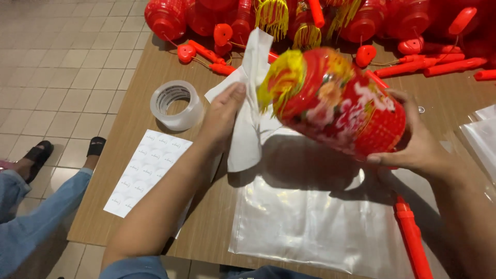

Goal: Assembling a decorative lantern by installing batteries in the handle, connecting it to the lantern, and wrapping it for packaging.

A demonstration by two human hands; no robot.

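Hands first: right hand point(421, 147) is curled round the base end of a red lantern point(338, 103), fingers wrapped on its rim, holding it tilted above the table point(155, 67). Left hand point(223, 113) pinches a white tissue sheet point(248, 124), thumb on top, pressing it vs. the lantern's tassel end. Lantern: barrel-shaped, glossy red plastic w/ gold & pink print, ribbed-looking lower band, yellow fringe at the left end. Tissue is thin, creased, matte, one corner sticking up.

Under the lantern lies a clear plastic bag point(305, 217), flat, shiny, wrinkled. Red plastic stick handle point(413, 243) lies along the bag's right edge. Left of the hands: roll of clear tape point(176, 105), round, translucent, and a flat sheet of round stickers point(147, 170), white. Table is brown wood-grain laminate. Far edge: heap of more red lanterns point(361, 20), w/ yellow tassels, heart-shaped bits & stick handles. Floor point(62, 62): pale square tiles.
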